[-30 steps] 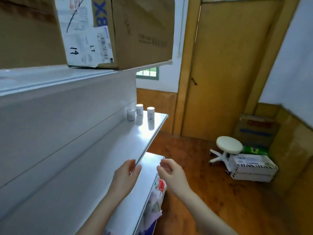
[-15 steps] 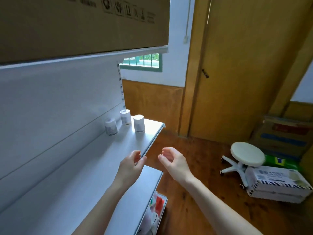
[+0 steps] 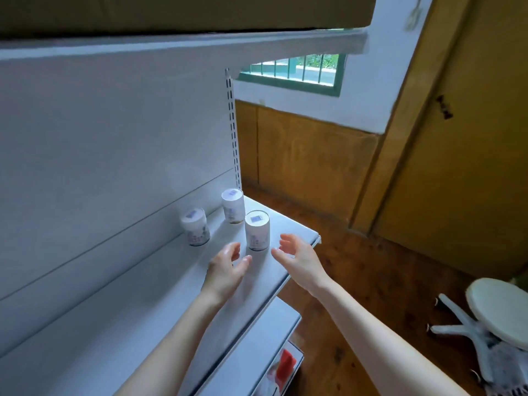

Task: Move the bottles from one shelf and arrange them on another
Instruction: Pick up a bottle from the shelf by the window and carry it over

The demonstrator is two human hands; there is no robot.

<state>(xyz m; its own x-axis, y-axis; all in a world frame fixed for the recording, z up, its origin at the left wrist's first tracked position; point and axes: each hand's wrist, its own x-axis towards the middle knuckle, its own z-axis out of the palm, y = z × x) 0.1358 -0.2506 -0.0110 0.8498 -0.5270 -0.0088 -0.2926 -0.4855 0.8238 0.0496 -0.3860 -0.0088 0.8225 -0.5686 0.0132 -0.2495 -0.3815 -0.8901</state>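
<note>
White metal shelving takes the left half of my view. On the far end of its middle shelf (image 3: 171,295) three small white bottles stand upright, each with a bluish label on the cap. The nearest bottle (image 3: 257,231) stands close to the front edge. The second bottle (image 3: 233,206) is just behind it, next to the perforated upright. The third bottle (image 3: 195,227) stands apart to the left, against the back panel.

Both bare arms reach forward to the nearest bottle. The left hand (image 3: 225,271) hovers over the shelf on the bottle's left, with the palm turned inward. Its fingers and thumb are spread in a loose curve and hold nothing. The thumb tip is just beside the bottle's base, and I see no contact. The right hand (image 3: 300,260) is on the bottle's right, near the shelf corner. Its palm faces the other hand, and its fingers are relaxed, apart and also empty.

Below, a lower shelf (image 3: 257,347) sticks out, with a red packet (image 3: 287,364) under it. Above, a cardboard box (image 3: 171,10) sits on the upper shelf (image 3: 200,44). To the right I see a wooden floor (image 3: 357,281), a barred window (image 3: 294,72), a brown door (image 3: 471,138) and a white stool (image 3: 500,307).
</note>
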